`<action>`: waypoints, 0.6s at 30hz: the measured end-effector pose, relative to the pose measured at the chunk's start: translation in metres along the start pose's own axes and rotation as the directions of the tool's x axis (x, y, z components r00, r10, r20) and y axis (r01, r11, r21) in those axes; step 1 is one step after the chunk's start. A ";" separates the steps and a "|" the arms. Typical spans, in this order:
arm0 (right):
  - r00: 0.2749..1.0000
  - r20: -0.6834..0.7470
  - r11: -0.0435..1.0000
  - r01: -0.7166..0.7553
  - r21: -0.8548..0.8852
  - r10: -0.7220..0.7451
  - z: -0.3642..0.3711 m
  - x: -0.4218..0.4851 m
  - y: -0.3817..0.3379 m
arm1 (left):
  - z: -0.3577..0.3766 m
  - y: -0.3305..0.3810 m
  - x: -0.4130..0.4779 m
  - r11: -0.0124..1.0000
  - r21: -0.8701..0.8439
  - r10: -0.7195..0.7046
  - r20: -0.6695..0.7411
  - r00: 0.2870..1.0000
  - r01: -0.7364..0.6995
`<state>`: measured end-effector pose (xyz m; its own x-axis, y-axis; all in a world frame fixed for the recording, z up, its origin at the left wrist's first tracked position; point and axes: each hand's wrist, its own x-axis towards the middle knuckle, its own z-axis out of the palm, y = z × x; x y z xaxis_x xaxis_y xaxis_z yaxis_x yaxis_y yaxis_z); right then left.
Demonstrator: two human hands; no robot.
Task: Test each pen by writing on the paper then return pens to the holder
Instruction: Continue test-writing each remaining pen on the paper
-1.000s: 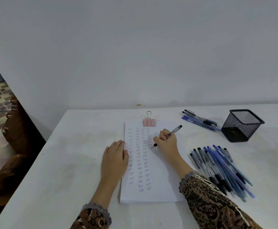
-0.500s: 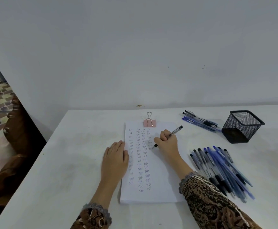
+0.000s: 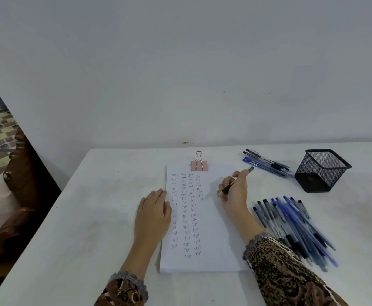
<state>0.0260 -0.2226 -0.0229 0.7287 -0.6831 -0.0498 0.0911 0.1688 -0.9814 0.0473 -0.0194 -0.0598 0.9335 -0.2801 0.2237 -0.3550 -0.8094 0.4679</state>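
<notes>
One pen (image 3: 235, 181) is pinched in the right hand (image 3: 233, 195) fingers, its tip over the paper (image 3: 213, 239); the left hand (image 3: 153, 215) lies flat and open on the paper's edge; two pen piles lie on the surface (image 3: 92, 217), too jumbled to count; one black mesh holder (image 3: 322, 171) stands nearby; one pink clip (image 3: 199, 165) tops the paper.

1. The pen (image 3: 235, 183) in the right hand (image 3: 234, 195) is motion-blurred; fingers hide its middle.
2. The left hand (image 3: 153, 214) covers the paper (image 3: 216, 239)'s left edge.
3. Handwritten words, perhaps "Test", are too small to read.
4. Both sleeves (image 3: 291, 277) are cut off by the lower frame edge.
</notes>
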 end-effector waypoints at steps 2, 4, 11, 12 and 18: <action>0.999 -0.048 1.000 0.014 -0.009 -0.015 0.000 -0.002 -0.001 | 0.000 0.000 -0.001 1.000 0.002 0.002 -0.001 1.000 -0.002; 0.996 -0.089 0.999 0.013 0.032 -0.010 0.000 -0.004 0.000 | 0.000 0.000 -0.001 1.000 0.008 0.003 -0.003 1.000 -0.003; 0.980 -0.176 0.992 0.080 -0.101 -0.097 0.001 -0.013 0.007 | -0.001 0.001 -0.001 1.000 0.004 0.001 0.003 1.000 -0.001; 0.978 -0.183 0.990 0.081 -0.117 -0.101 0.001 -0.014 0.006 | -0.001 0.001 -0.001 1.000 0.004 0.003 0.003 1.000 -0.003; 0.998 -0.009 0.937 0.059 -0.344 -0.067 -0.007 -0.020 -0.026 | 0.001 -0.001 0.000 1.000 0.017 0.006 0.000 1.000 -0.006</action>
<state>0.0046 -0.2184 0.0023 0.7149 -0.6991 0.0140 -0.1051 -0.1272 -0.9863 0.0477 -0.0189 -0.0611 0.9313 -0.2853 0.2263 -0.3598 -0.8165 0.4515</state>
